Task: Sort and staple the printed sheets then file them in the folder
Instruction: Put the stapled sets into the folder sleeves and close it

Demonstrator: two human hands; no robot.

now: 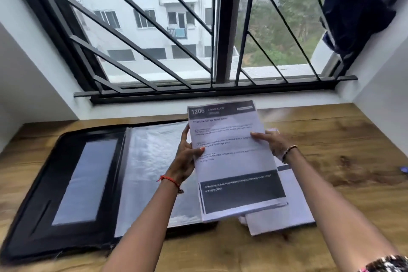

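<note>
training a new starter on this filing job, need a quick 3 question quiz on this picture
1. True or false: the folder lies shut on the table.
2. How do the left hand and right hand share the sheets held up over the folder?
A) only one hand holds them
B) both hold them, one at each side edge
C) neither; they lie flat
3. Fill in: the large number printed at the top of the front sheet is ____.

Key: 1 false, it lies open; 2 B; 3 1206.
</note>
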